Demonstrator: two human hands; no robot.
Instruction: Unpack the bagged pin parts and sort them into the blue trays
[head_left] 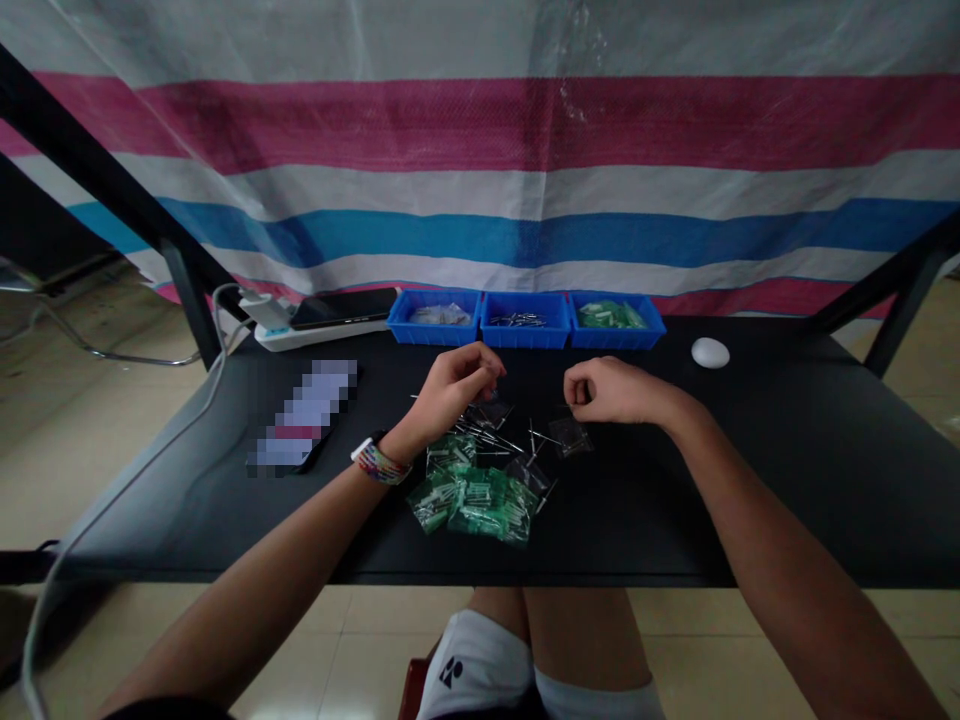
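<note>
My left hand (456, 385) hovers over the middle of the black table (750, 470), fingers pinched together on a small clear plastic bag (491, 408) that hangs below them. My right hand (606, 390) is curled closed just to the right, above another small clear bag (571, 436); what its fingers hold is too small to make out. Between and below the hands lie several thin metal pins (495, 438). Nearer to me sits a pile of small bags with green parts (474, 492).
Three blue bins stand along the table's back: one with clear bags (435, 317), one with metal pins (525, 320), one with green parts (616, 318). A phone (306, 418) lies at the left, a power strip (300, 332) with a dark phone behind it, a white oval object (709, 352) at the right.
</note>
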